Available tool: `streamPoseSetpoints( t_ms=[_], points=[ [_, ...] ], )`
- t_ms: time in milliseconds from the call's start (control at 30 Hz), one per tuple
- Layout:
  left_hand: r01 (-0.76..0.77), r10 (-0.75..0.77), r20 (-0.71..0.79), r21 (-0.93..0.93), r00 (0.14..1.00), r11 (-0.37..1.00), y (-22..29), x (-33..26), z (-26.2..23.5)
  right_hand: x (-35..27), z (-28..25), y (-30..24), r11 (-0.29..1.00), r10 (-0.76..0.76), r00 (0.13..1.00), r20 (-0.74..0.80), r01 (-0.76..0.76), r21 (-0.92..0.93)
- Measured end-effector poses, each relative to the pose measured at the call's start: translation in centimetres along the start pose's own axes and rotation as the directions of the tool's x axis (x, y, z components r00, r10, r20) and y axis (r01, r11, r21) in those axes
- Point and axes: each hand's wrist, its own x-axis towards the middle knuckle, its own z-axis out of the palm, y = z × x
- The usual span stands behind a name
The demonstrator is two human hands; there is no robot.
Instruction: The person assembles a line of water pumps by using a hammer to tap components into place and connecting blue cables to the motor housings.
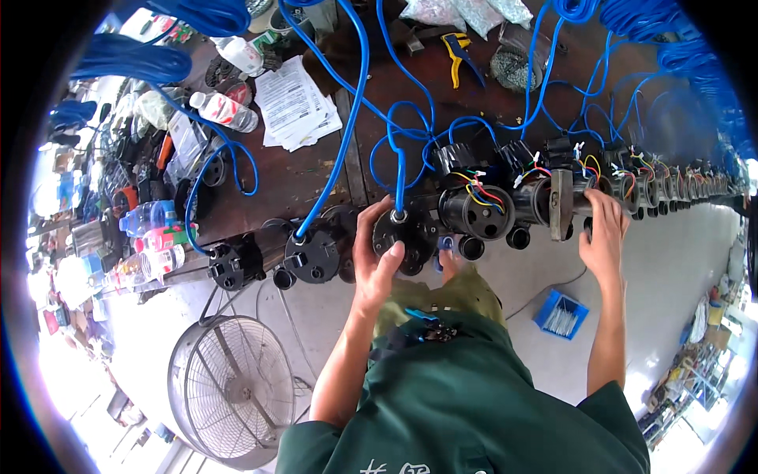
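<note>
My left hand [373, 257] grips a round black end cover [410, 241] at the bench's near edge, fingers behind it and thumb across its front. A blue cable [400, 178] rises from the cover's centre fitting. My right hand [605, 237] is closed round the handle of a hammer, mostly hidden by the fingers. The hammer's blocky grey head [561, 205] stands upright in front of the black housings. Between my hands sits an open black cylindrical housing [476, 212] with coloured wires [483, 192] coming out.
More black housings [667, 188] with wires line the edge to the right. Covers with blue cables [313, 259] stand left. On the bench lie papers [296, 107], a yellow-handled wire stripper [456, 59] and bottles [225, 112]. Below are a floor fan [233, 391] and a blue bin [562, 314].
</note>
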Motion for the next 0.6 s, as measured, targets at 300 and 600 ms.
streamPoseSetpoints(
  t_ms=[300, 600],
  points=[
    [0.027, -0.031, -0.052, -0.073, 0.998, 0.997, 0.0, 0.0, 1.3, 1.9, -2.6, -1.6, 0.992, 0.032, 0.999, 0.006, -0.031, -0.119],
    [-0.071, 0.072, -0.046, 0.027, 0.996, 0.997, -0.5, 0.2, 0.9, -2.6, -6.7, -15.8, 0.532, -0.07, 0.907, 0.414, -0.317, 0.785]
  ],
)
